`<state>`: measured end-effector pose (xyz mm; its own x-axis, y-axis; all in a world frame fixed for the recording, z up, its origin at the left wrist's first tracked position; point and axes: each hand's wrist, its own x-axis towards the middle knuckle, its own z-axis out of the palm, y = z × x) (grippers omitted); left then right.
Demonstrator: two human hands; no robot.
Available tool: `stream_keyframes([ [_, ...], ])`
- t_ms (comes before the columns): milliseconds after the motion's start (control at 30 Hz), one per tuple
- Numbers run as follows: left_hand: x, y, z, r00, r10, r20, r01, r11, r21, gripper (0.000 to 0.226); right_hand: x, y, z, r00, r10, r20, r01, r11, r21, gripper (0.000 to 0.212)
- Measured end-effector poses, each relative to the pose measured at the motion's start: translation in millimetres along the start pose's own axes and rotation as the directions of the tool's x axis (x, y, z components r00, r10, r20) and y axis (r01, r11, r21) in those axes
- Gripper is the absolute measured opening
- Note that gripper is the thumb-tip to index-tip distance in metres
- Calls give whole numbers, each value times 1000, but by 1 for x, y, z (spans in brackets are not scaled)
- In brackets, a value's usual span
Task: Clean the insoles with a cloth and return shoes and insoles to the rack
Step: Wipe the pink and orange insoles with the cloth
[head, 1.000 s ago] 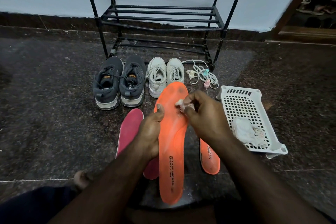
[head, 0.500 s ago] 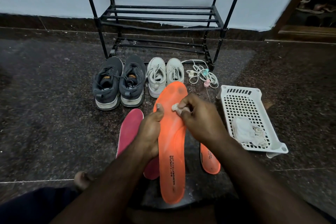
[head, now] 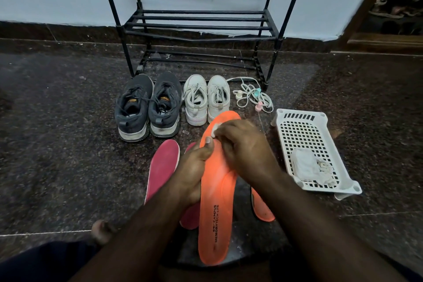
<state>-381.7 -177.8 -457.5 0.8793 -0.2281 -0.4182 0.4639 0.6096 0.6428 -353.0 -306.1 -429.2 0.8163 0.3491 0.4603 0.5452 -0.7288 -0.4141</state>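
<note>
rack [head: 199, 23]: black metal frame, upper middle of the frame, shelves bare where I can see them. Top tier is cut off by the upper edge, so no idea what's up there.
floor [head: 57, 144]: dark speckled stone, pretty dim, so dust on it is hard to judge.
basket [head: 304, 121]: white plastic one at the right, with a crumpled white rag or wipes in its lower end. Can't tell exactly what that bundle is.
dark shoes [head: 146, 107]: grey pair, centre left, right in front of the rack.
white shoes [head: 206, 98]: smaller pair just beside them, with loose laces [head: 251, 96] lying to their right.
orange insole [head: 217, 190]: the one being cleaned, held up in the middle of the frame, toe end pointing at the rack.
second orange insole [head: 261, 208]: on the floor, mostly hidden behind the right forearm.
pink insoles [head: 162, 165]: two on the floor, lower centre left; one is largely covered by the left arm.
left hand [head: 194, 167]: gripping the orange insole's edge, thumb on top. I'd keep that thumb clear and brace it firmly so the foam doesn't flex.
right hand [head: 242, 146]: fingers curled, pinching the cloth [head: 216, 127] against the toe area. Best bet imo: short firm strokes, working toe to heel.
cloth: only a tiny white bit peeks out, the rest is buried under the fingers.
</note>
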Motion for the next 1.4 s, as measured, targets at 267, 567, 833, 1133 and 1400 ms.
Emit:
stream_keyframes([
  [267, 4, 0, -3, 997, 45, 66, -47, 999, 25, 33, 7, 2, -13, 997, 82, -17, -79, 991, 111, 30],
  [567, -2, 3, -4, 998, -25, 63, 30, 997, -67, 43, 3, 5, -12, 997, 63, -47, -61, 998, 35, 26],
  [833, 76, 0, -55, 991, -120, -54, 125, 988, 88, 48, 5, 27, -11, 989, 145, 3, -144, 987, -70, 21],
  [1133, 8, 11, 11, 991, -72, 113, 75, 997, -26, 52, 2, 8, 2, 999, 23, 37, -21, 997, -68, 19],
  [1400, 1, 3, -13, 988, -110, 106, 118, 991, -65, 81, -9, -14, 7, 988, -70, 135, 63, 997, 54, 25],
])
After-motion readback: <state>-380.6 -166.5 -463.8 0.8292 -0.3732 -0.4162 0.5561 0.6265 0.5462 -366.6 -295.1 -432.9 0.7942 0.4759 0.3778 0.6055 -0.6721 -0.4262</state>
